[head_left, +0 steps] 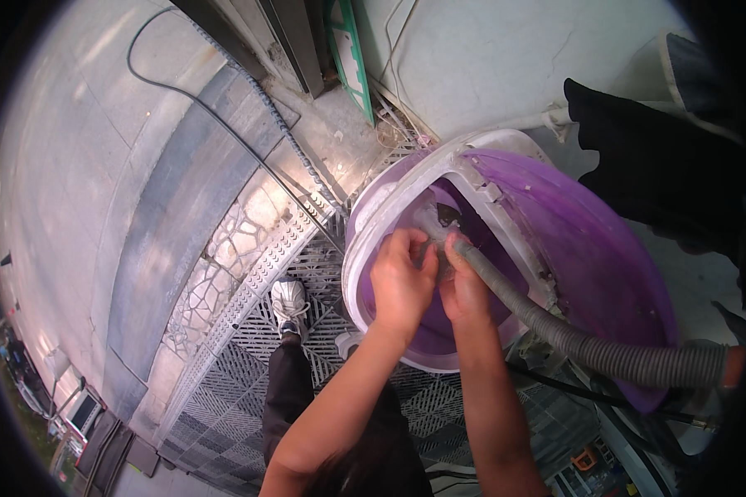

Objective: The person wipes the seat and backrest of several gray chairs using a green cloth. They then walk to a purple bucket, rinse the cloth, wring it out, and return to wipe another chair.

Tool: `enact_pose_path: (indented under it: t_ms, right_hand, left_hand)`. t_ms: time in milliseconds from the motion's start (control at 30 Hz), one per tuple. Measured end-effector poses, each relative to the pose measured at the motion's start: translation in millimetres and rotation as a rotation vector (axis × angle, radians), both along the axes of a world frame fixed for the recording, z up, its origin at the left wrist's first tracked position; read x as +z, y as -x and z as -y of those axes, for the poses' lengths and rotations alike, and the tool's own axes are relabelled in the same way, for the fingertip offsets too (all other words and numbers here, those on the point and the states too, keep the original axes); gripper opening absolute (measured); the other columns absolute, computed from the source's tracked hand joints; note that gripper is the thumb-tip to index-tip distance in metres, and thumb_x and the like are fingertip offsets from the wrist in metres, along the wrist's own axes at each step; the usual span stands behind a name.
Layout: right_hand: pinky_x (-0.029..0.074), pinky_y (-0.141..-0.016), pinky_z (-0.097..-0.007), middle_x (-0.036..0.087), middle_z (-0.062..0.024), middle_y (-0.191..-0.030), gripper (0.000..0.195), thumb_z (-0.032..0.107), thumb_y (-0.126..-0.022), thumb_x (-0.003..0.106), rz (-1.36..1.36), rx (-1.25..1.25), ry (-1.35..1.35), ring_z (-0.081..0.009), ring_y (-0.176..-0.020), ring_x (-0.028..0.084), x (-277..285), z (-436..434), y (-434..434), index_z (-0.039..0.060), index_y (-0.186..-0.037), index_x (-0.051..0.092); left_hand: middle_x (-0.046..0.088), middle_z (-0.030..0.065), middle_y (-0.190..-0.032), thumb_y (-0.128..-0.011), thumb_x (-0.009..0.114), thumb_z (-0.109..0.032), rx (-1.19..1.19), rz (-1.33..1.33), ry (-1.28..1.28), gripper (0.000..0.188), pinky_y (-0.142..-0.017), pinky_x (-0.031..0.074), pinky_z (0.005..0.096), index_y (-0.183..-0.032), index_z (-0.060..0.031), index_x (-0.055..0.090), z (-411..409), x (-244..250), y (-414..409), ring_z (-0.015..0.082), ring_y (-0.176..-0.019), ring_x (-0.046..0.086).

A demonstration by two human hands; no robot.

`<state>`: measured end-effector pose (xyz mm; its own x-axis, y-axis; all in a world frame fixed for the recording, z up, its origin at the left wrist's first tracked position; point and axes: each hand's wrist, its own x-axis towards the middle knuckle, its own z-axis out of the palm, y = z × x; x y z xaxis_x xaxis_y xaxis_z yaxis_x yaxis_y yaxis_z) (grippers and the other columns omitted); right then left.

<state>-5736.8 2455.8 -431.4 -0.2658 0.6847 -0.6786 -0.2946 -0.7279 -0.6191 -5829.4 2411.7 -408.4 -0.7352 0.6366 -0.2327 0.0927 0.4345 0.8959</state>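
Both my hands are inside the mouth of a purple plastic tub with a white rim (363,267). My right hand (467,289) is around the end of a grey corrugated hose (534,320), its thumb up at the tip. Just left of it, my left hand (401,279) has its fingers bent, thumb towards the right hand; whether it grips anything is hidden. A pale greyish mass (431,220) with a dark gap shows beyond the fingertips; I cannot tell if it is wet material or water. The tub's purple lid (590,261) is swung up on the right.
Slatted plastic floor tiles (248,385) lie under my shoes (289,298). A black cable (224,124) and a braided hose (280,121) run from the pavement to the tub. Dark cloth (653,168) hangs at right. A green-framed panel (351,68) leans at the wall.
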Motion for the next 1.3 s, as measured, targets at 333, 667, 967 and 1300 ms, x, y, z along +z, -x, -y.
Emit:
enact_pose_path:
  t_ms: [333,667,967,1300]
  right_hand:
    - [0.045,-0.085,-0.0286,0.059,-0.0041,-0.101,0.022,0.016,-0.087,0.062,-0.006,-0.011,-0.023,-0.0144,-0.095,0.055,8.8,3.5,4.0,0.0051,-0.105,0.057]
    - [0.045,-0.083,-0.0265,0.059,-0.0023,-0.099,0.012,0.009,-0.089,0.058,0.111,-0.035,-0.137,-0.0123,-0.095,0.055,5.9,10.2,1.6,0.0059,-0.101,0.060]
    - [0.046,-0.077,-0.0233,0.059,-0.0013,-0.095,0.011,0.010,-0.088,0.060,0.188,-0.120,-0.152,-0.0099,-0.090,0.055,6.0,19.0,9.5,0.0047,-0.098,0.061]
    - [0.039,-0.088,-0.0253,0.057,-0.0032,-0.103,0.019,0.012,-0.088,0.060,0.156,-0.099,-0.129,-0.0114,-0.097,0.051,16.3,16.8,11.3,0.0023,-0.105,0.058]
  left_hand:
    - [0.062,0.0155,-0.077,-0.072,0.067,-0.004,-0.065,-0.050,-0.029,0.011,-0.059,0.050,0.0375,-0.081,-0.0005,0.062,1.0,2.9,3.6,0.0302,-0.065,0.061]
    - [0.057,0.0154,-0.070,-0.070,0.064,-0.003,-0.191,-0.251,-0.037,0.010,-0.054,0.047,0.0426,-0.072,-0.0024,0.054,-2.6,3.8,6.3,0.0354,-0.060,0.057]
    - [0.056,0.0149,-0.066,-0.068,0.065,-0.004,-0.186,-0.288,0.017,0.014,-0.052,0.047,0.0423,-0.071,-0.0035,0.052,-1.1,1.1,3.6,0.0350,-0.058,0.057]
    - [0.066,0.0138,-0.081,-0.078,0.065,-0.007,-0.126,-0.008,0.028,0.010,-0.061,0.053,0.0304,-0.085,-0.0003,0.062,7.2,1.1,8.6,0.0236,-0.071,0.068]
